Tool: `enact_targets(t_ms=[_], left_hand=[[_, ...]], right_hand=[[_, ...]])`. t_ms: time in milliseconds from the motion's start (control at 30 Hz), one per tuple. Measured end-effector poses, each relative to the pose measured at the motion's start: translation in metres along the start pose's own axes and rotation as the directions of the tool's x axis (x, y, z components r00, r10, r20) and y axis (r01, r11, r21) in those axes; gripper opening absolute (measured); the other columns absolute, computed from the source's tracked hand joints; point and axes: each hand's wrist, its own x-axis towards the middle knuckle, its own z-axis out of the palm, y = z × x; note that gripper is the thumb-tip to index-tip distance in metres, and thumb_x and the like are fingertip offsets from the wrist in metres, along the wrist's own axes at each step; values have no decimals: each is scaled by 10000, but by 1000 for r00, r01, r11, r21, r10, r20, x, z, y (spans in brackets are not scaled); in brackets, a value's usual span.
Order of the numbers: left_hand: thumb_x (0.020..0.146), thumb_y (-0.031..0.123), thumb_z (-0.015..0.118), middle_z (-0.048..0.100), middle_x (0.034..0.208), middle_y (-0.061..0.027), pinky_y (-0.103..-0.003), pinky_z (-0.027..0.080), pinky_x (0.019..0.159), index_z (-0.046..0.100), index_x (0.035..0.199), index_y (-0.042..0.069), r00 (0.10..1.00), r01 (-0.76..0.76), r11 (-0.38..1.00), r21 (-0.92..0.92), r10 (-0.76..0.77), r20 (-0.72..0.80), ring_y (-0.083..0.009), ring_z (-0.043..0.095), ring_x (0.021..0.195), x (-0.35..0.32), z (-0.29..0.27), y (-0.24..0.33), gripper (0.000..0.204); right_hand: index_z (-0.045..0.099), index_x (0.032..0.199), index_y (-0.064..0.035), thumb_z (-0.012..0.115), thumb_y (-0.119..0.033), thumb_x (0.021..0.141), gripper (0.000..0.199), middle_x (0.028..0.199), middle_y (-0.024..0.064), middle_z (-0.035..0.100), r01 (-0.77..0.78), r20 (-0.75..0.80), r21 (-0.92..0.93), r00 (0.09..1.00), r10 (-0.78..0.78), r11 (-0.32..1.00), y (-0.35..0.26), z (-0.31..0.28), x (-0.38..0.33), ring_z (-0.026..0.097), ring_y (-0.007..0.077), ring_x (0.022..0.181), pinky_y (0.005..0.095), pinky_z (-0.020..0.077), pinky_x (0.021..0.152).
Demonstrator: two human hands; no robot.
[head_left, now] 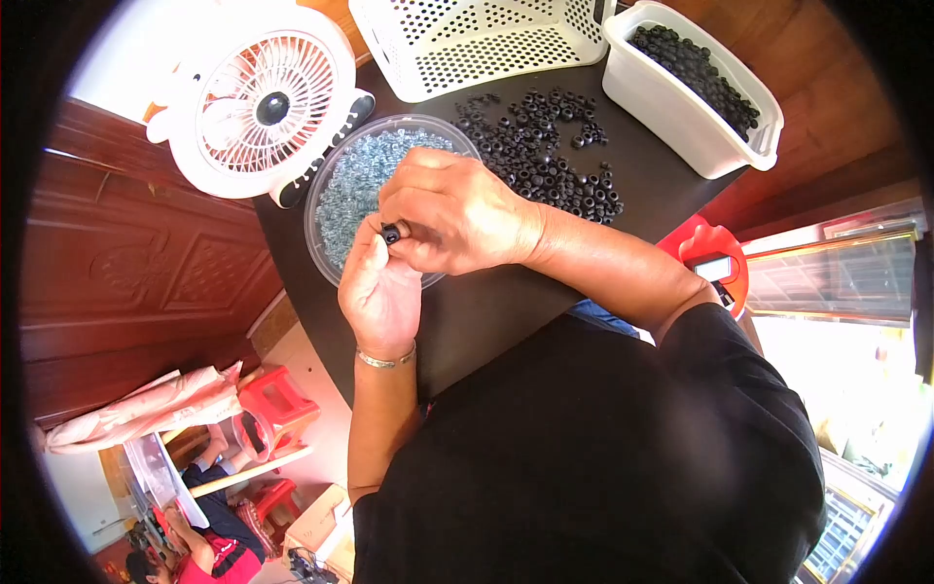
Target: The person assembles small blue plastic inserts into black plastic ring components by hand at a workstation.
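Both of my hands meet over a round clear tub of small translucent bluish pieces. A small black ring-like part is pinched at the fingertips of my left hand, with its hollow end showing. My right hand is closed above it, its fingertips against the black part; whatever else those fingers hold is hidden. Many more loose black round parts lie scattered on the dark table, beyond my right wrist.
A white fan stands at the far left. At the back is a white perforated basket; a white bin of black parts sits at the far right. A red stool holds a device. Another person sits at lower left.
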Motion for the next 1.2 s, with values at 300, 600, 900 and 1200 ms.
enact_targets(t_ms=[300, 600, 900, 1200], left_hand=[[947, 200, 422, 553, 1053, -96, -332, 402, 901, 508, 1129, -40, 997, 54, 998, 27, -52, -64, -184, 526, 1003, 0, 14, 1, 313], [976, 209, 375, 486, 1307, -116, -411, 349, 1037, 428, 1313, -28, 999, 31, 998, 58, -32, 11, -236, 459, 1225, 3, -7, 0, 416], [992, 212, 372, 488, 1293, -105, -393, 348, 1030, 438, 1301, -22, 999, 40, 999, 22, -40, 11, -218, 456, 1219, 2, 1, -2, 393], [1020, 226, 330, 540, 1210, -111, -363, 426, 952, 503, 1210, -31, 996, -28, 992, 126, 38, -83, -200, 531, 1123, -4, 5, -6, 363]], right_hand=[[601, 857, -36, 708, -87, 629, 257, 844, 74, 596, 113, 22, -74, 993, -112, 991, 1, 0, -2, 574, 257, 774, 352, 503, 689], [549, 766, -44, 684, -165, 640, 221, 782, 81, 536, 126, 72, -181, 991, -115, 975, -3, 5, -2, 546, 264, 766, 359, 487, 688], [524, 725, -53, 703, -166, 605, 243, 775, 75, 532, 121, 58, -178, 992, -112, 977, -3, 4, 0, 543, 263, 754, 358, 492, 659], [518, 694, -50, 698, -132, 613, 214, 719, 71, 522, 92, 27, -119, 996, -90, 989, -3, 13, -2, 539, 261, 721, 362, 491, 614]])
